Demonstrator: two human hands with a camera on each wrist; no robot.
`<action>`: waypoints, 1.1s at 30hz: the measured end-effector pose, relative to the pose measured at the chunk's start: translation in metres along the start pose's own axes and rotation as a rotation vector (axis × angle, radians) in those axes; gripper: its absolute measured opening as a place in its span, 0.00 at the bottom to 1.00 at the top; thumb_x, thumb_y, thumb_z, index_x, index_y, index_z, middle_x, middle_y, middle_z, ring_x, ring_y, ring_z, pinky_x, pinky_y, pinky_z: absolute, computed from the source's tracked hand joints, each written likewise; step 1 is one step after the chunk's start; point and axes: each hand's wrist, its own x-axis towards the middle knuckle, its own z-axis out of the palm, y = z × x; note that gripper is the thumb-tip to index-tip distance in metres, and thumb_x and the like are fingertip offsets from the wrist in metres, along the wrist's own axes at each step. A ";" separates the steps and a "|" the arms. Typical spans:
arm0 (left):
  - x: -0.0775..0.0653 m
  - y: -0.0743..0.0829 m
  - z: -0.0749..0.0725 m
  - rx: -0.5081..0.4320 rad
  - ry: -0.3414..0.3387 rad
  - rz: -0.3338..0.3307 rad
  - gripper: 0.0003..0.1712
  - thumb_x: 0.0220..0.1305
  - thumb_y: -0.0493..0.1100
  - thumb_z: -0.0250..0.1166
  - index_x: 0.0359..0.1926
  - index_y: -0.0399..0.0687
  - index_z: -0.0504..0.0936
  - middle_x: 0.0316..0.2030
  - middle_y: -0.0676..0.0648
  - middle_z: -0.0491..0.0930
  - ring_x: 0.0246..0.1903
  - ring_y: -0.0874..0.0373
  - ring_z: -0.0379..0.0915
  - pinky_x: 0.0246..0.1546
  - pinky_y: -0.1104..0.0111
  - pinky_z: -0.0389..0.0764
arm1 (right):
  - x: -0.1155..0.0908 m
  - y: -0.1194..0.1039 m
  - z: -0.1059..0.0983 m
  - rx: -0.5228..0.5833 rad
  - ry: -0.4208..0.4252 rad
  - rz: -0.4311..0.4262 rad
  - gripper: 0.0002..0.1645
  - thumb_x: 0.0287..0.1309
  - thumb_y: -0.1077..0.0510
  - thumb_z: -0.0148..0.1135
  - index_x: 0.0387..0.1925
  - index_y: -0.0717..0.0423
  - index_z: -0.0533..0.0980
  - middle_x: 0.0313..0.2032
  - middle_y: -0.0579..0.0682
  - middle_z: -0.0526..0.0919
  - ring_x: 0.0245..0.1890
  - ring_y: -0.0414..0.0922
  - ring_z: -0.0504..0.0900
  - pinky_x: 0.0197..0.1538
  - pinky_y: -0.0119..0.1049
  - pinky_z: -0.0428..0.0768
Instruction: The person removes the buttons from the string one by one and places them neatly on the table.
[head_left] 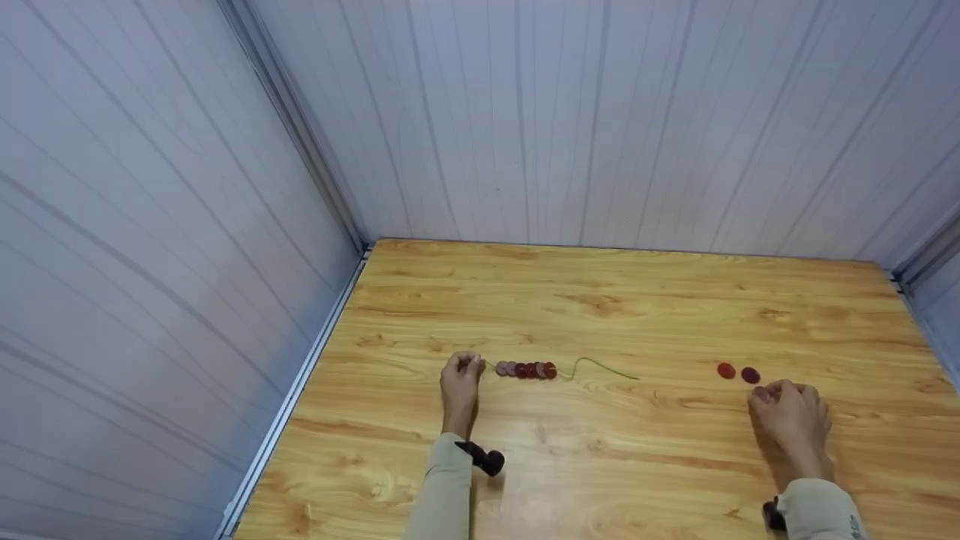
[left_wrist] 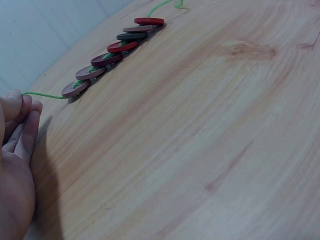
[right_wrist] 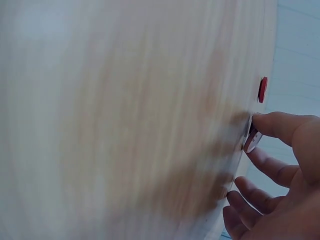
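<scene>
Across the middle of the wooden table [head_left: 600,465] lies a row of seven overlapping buttons [head_left: 526,370], red, pinkish and dark, threaded on a bright green cord [left_wrist: 42,94] whose loose right end curls away. The left hand [head_left: 460,386] pinches the cord's other end. Well to the right, the right hand [head_left: 795,416] pinches a single pinkish button [right_wrist: 254,140], its fingers partly covering it; just beyond lie a dark button [head_left: 751,375] and a red button [head_left: 726,370]. Pale panelled walls [head_left: 495,135] stand behind.

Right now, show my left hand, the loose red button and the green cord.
Left hand [head_left: 459,388], head view: its middle.
Loose red button [head_left: 726,371], head view: its top face.
Green cord [left_wrist: 45,95], left wrist view: stretch beside hand.
</scene>
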 end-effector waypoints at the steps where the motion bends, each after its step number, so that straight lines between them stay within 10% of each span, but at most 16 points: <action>1: 0.000 0.000 0.000 0.009 0.003 0.006 0.08 0.66 0.37 0.61 0.41 0.34 0.77 0.37 0.40 0.79 0.43 0.47 0.79 0.49 0.65 0.83 | 0.000 0.000 0.000 -0.002 0.002 0.000 0.35 0.66 0.40 0.51 0.56 0.67 0.68 0.60 0.77 0.56 0.58 0.75 0.52 0.56 0.71 0.54; 33: -0.001 0.000 0.000 -0.122 -0.015 -0.038 0.07 0.66 0.34 0.59 0.42 0.32 0.76 0.38 0.40 0.76 0.47 0.44 0.77 0.53 0.64 0.81 | 0.000 0.000 0.003 -0.007 0.002 0.016 0.37 0.68 0.38 0.45 0.59 0.67 0.65 0.62 0.77 0.53 0.60 0.76 0.50 0.57 0.71 0.52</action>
